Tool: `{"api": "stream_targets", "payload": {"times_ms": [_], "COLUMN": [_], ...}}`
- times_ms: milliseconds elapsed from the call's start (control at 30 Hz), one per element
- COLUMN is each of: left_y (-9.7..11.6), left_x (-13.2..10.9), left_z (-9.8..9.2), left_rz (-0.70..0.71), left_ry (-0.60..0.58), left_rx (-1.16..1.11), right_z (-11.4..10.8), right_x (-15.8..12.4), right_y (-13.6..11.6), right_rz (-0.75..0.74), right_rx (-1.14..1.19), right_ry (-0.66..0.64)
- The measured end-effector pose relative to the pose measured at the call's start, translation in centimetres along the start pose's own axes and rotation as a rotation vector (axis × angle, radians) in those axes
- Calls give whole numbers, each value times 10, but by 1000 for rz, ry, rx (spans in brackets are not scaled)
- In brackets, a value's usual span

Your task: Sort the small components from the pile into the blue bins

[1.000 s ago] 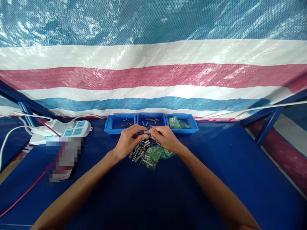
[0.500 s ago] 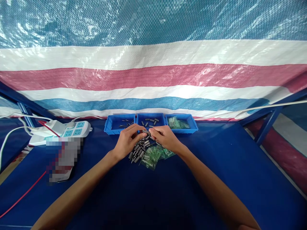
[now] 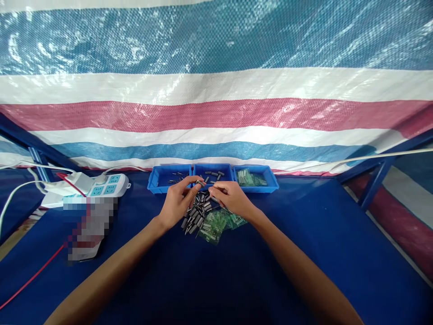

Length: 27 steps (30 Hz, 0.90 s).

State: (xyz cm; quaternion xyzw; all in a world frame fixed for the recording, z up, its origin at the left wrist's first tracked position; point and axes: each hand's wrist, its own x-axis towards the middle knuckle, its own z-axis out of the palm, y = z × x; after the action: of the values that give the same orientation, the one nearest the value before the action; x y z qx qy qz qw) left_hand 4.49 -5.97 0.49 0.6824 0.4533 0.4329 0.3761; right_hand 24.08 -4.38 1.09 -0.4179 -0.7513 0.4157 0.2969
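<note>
My left hand (image 3: pixel 177 201) pinches a small grey cylindrical piece (image 3: pixel 200 183) between thumb and fingertips, at the front of the middle bin. Beside it, my right hand (image 3: pixel 233 197) is closed, thumb against fingers; a small greyish end shows at its fingertips, too small to name. Under and between the hands lies a pile of dark grey cylindrical pieces and thin rods (image 3: pixel 194 216). Clear green-tinted packets (image 3: pixel 212 227) holding small pale pieces touch the pile on its right and reach under my right hand.
Three blue bins stand in a row behind the hands: the left bin (image 3: pixel 154 178) with thin dark pieces, the middle bin (image 3: pixel 230 174) with grey cylinders, the right bin (image 3: pixel 273 183) with green packets. A white power strip (image 3: pixel 117 185) with cables lies left, near a blurred object (image 3: pixel 91 225).
My hands have drawn apart, the left with the grey piece moving slightly left. Earlier their fingertips met around it. The view has tilted up slightly.
</note>
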Motion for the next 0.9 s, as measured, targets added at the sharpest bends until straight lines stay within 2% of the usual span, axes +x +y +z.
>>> {"api": "stream_targets", "payload": {"times_ms": [167,367,600,800,900], "left_y": [-3,-10,-5,-3,-1], "left_x": [3,3,2,1,0], "left_z": [0,-1,0,0,-2], "left_rz": [128,119,129,185,203], "left_ry": [61,102,135,84,85], "left_rx": [51,-5,-79,-134,-91], "right_z": [0,1,7,14,13], "right_x": [-1,-1,-2,-2,-2], "right_y": [-1,-1,-3,-1,0], "right_rz": [7,-17,-183,-268,-329], "right_rx": [24,-13,-117,-216,-228], "right_ry": [-7,-7,-62,-8,6]}}
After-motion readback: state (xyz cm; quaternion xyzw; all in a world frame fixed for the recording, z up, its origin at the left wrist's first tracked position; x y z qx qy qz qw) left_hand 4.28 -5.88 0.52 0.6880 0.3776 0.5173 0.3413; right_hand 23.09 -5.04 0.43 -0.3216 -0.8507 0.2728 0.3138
